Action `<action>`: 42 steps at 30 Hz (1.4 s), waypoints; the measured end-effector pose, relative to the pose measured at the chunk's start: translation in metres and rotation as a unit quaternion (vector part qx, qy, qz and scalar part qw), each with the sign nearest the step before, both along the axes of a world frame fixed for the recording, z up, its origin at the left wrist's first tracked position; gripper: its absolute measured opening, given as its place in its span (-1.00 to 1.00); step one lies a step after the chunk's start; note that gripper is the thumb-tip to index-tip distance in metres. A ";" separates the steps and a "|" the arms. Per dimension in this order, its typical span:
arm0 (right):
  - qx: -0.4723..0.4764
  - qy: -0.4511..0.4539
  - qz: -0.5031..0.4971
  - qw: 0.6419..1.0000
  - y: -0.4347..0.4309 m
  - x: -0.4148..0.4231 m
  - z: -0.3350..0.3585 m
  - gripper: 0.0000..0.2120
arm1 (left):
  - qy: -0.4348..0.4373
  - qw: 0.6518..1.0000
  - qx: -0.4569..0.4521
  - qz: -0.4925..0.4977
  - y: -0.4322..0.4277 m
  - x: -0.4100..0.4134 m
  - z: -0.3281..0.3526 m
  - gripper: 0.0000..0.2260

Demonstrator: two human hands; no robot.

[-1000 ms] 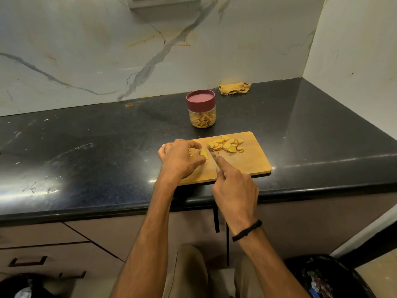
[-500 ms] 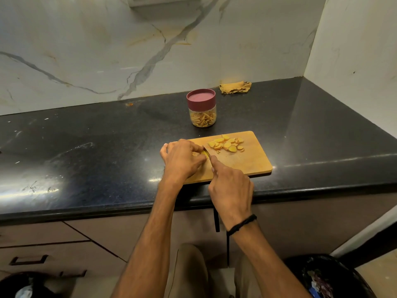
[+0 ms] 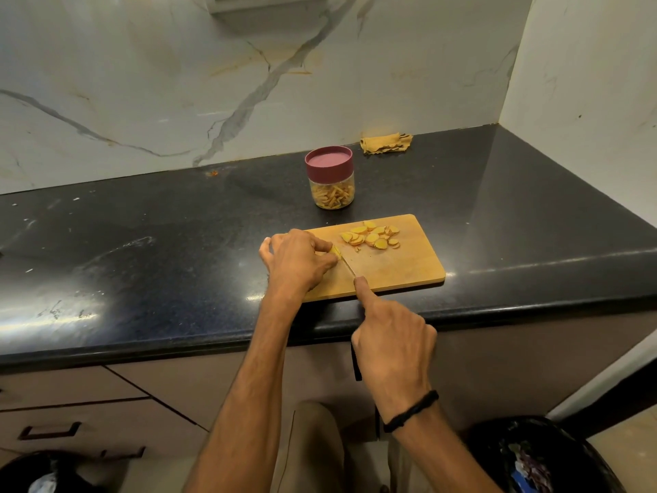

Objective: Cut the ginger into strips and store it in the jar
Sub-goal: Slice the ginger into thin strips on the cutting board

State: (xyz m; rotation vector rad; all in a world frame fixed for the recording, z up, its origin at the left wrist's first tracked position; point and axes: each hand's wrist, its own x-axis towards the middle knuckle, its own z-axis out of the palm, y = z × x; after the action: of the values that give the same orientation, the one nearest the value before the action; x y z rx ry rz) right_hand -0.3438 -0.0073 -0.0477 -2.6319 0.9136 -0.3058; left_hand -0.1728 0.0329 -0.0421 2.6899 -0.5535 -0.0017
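A wooden cutting board (image 3: 401,265) lies at the front edge of the black counter. A heap of yellow ginger slices (image 3: 371,237) sits at its far middle. My left hand (image 3: 297,259) pinches a small piece of ginger (image 3: 336,251) down on the board's left part. My right hand (image 3: 393,345) grips a knife (image 3: 348,266), forefinger stretched along the blade's back, the blade right beside the held ginger. Behind the board stands a clear jar (image 3: 331,179) with a maroon lid on, ginger strips inside.
A crumpled yellow cloth (image 3: 385,142) lies against the marble back wall. The counter (image 3: 142,250) runs left and meets a side wall on the right. Drawers sit below the counter, and a black bin (image 3: 544,457) stands at the lower right.
My right hand has drawn back toward me, sliding the knife along the board beside the ginger. My left hand keeps its hold on the ginger piece.
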 end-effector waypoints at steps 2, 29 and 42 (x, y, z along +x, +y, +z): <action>0.013 0.000 -0.005 1.000 -0.001 -0.008 0.002 -0.41 | -0.006 1.000 -0.002 0.006 0.000 0.000 0.000 -0.73; 0.009 -0.035 0.028 0.999 -0.006 0.044 0.008 -0.47 | -0.020 0.998 -0.065 -0.004 0.005 0.002 -0.007 -0.90; 0.045 -0.004 -0.009 0.999 -0.001 -0.015 0.010 -0.45 | -0.039 0.997 -0.062 0.033 0.001 0.004 -0.011 -0.80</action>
State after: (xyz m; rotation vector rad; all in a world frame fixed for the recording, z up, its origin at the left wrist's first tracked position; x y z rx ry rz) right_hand -0.3587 -0.0085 -0.0381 -2.5410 0.9266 -0.2722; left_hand -0.1685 0.0338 -0.0535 2.5936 -0.4711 0.1518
